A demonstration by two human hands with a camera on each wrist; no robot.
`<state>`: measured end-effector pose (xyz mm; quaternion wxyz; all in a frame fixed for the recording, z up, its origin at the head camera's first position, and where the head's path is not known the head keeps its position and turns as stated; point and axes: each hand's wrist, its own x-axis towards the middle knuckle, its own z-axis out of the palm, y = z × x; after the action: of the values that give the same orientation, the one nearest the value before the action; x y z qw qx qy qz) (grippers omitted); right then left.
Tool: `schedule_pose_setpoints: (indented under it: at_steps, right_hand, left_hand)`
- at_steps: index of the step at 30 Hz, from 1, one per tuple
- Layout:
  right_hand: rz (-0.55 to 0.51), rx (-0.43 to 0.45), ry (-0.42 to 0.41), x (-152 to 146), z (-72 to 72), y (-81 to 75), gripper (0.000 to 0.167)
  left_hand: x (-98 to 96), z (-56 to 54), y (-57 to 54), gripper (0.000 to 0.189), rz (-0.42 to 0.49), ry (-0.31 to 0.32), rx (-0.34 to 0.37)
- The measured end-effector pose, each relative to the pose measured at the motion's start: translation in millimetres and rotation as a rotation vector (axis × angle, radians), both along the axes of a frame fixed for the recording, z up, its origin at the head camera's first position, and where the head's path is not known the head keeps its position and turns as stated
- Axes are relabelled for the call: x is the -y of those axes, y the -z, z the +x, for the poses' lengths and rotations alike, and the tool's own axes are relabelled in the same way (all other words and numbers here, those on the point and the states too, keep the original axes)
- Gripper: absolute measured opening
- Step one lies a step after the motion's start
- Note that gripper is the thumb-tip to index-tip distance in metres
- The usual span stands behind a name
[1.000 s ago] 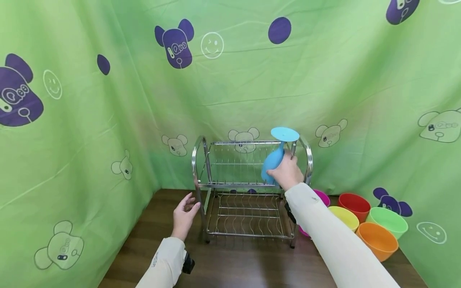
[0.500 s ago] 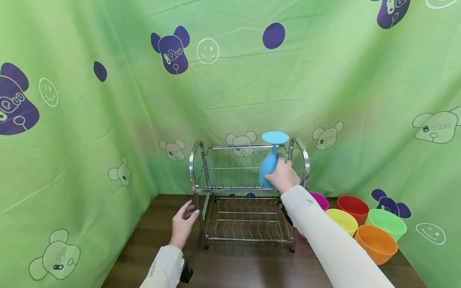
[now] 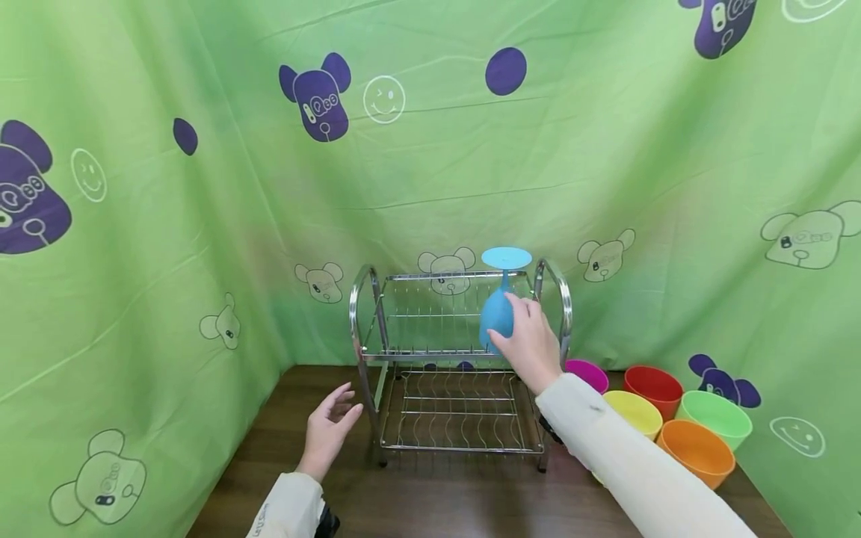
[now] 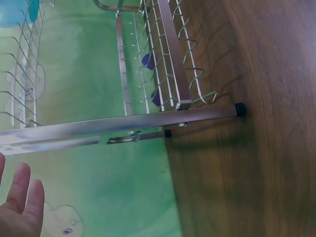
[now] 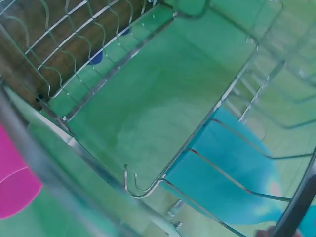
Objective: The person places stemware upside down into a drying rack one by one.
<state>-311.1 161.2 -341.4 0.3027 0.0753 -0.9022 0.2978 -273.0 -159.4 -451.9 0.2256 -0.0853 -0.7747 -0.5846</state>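
Observation:
A blue goblet (image 3: 496,317) stands upside down on the upper tier of a chrome two-tier dish rack (image 3: 464,448), its round foot on top. My right hand (image 3: 531,344) is beside the bowl, thumb and fingers spread and overlapping its near right side. In the right wrist view, the goblet's bowl (image 5: 227,177) shows through the rack wires, and only a bit of fingertip appears at the bottom edge. My left hand (image 3: 327,430) is just left of the rack's left legs with fingers loosely spread, holding nothing; its fingers (image 4: 34,202) are close by the metal frame.
At right on the brown wooden table (image 3: 430,501) are several cups: magenta (image 3: 587,375), red (image 3: 654,388), yellow (image 3: 632,412), green (image 3: 716,415) and orange (image 3: 696,450). Green printed cloth (image 3: 403,187) hangs behind and along both sides.
The goblet has gone from tilted to upright on the upper tier. My right fingers have come from around its stem and bowl to its near side, loosening. The left hand has drawn back slightly.

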Motion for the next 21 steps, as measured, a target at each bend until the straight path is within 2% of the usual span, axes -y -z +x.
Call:
schedule_pose_setpoints:
  at_steps: [5, 7, 9, 12, 15, 18, 21]
  right_hand:
    - [0.143, -0.405, -0.162, -8.6, 19.2, 22.9, 0.057]
    - [0.198, -0.521, -0.217, -13.0, 26.2, 32.9, 0.051]
    - [0.238, -0.591, -0.259, -17.0, 33.3, 42.5, 0.052]
    - [0.271, -0.639, -0.292, -22.7, 44.2, 55.7, 0.058]
    - [0.281, -0.632, -0.289, -29.1, 54.0, 66.5, 0.057]
    - [0.283, -0.617, -0.265, -35.7, 61.0, 76.5, 0.058]
    - [0.278, -0.596, -0.236, -42.6, 67.8, 90.3, 0.060]
  left_hand:
    - [-0.6, 6.4, -4.7, 0.038, -0.159, 0.015, -0.152]
    - [-2.8, 7.5, -5.2, 0.040, -0.239, 0.027, -0.237]
    - [-6.1, 7.5, -4.1, 0.043, -0.310, 0.043, -0.329]
    - [-10.2, 7.7, -2.4, 0.049, -0.415, 0.078, -0.454]
    - [-13.8, 8.1, -1.8, 0.053, -0.512, 0.118, -0.555]
    - [-17.0, 9.3, -2.7, 0.054, -0.588, 0.145, -0.625]
    - [-21.1, 11.8, -2.4, 0.055, -0.630, 0.159, -0.662]
